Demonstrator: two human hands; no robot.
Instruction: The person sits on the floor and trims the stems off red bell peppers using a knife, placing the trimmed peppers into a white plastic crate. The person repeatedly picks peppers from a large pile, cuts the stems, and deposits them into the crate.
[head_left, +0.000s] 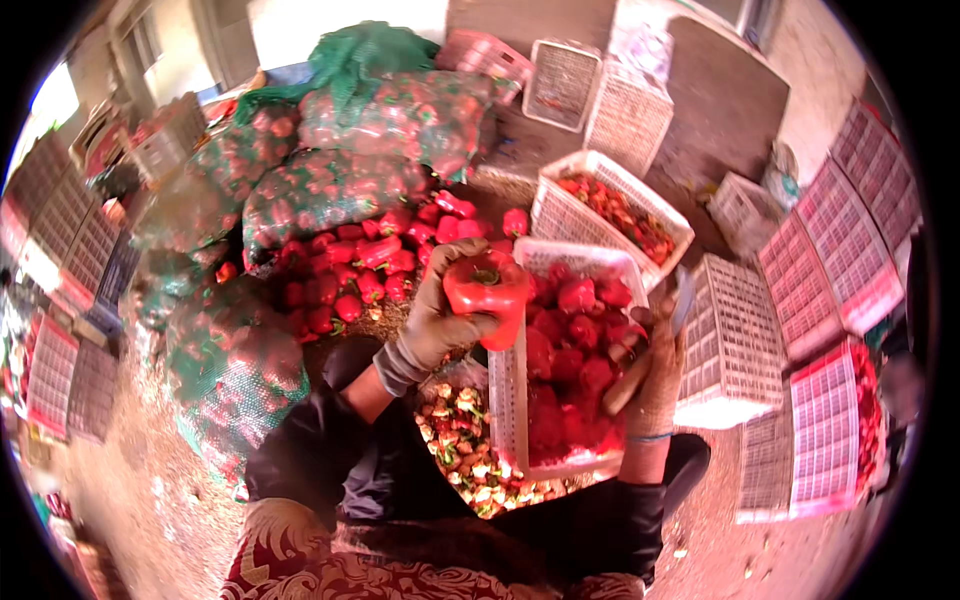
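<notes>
My left hand (442, 319), in a grey work glove, grips a red bell pepper (491, 296) whose top shows a dark hollow or stem area. The pepper is above the left rim of a white plastic crate (510, 405) full of red bell peppers (577, 330). Over that crate's right side, my right hand (649, 360) is closed around a knife (681, 300), its blade pointing up and its handle partly hidden by the fingers. Below and left of the crate lie pepper cores and stems (465, 442), between my knees.
Loose red peppers (360, 262) lie on the ground at front left, beside green mesh sacks (225, 367) of peppers. Another white crate (562, 210) holds red and orange pepper pieces. Upturned or stacked crates (727, 345) stand at right, more at far left.
</notes>
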